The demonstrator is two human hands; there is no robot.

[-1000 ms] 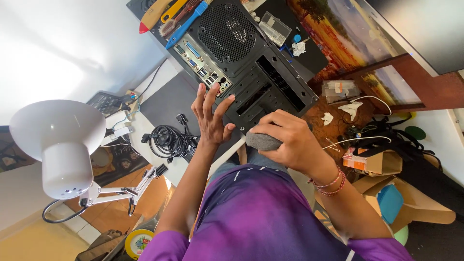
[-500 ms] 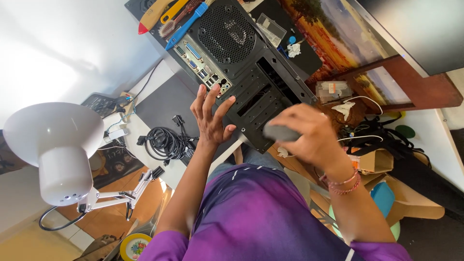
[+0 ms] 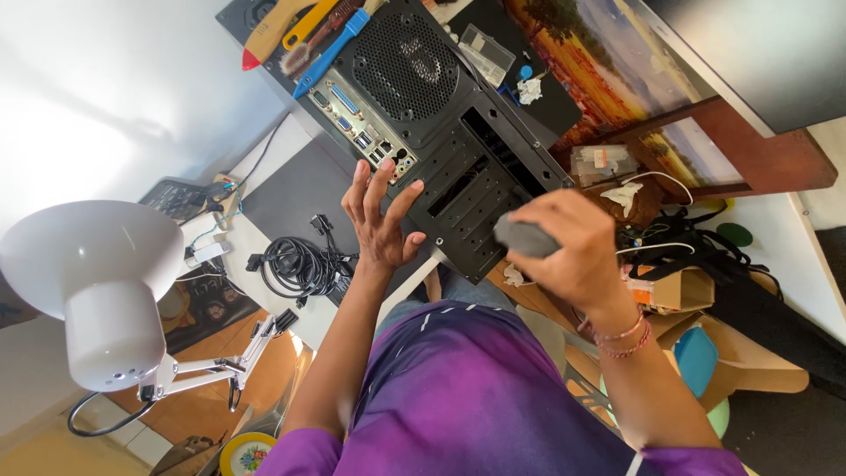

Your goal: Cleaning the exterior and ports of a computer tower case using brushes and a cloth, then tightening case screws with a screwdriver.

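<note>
White desk surface [image 3: 291,150] is carrying a black computer case [image 3: 441,132], and we are bracing its rear panel with our left hand [image 3: 379,216], fingers spread flat. Our right hand [image 3: 573,251] is closing around a grey object [image 3: 522,236] just beside the case's edge; most of it is hiding inside our fist. Coiled black cables [image 3: 295,264] are lying nearby, and a white lamp [image 3: 92,282] is blocking our lower left view.

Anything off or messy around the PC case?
Mostly clutter. The computer case lies on its side, left hand flat on its rear panel; right hand grips a grey object. Crumpled white scraps lie beside it, and a black cable bundle sits loosely coiled.
</note>
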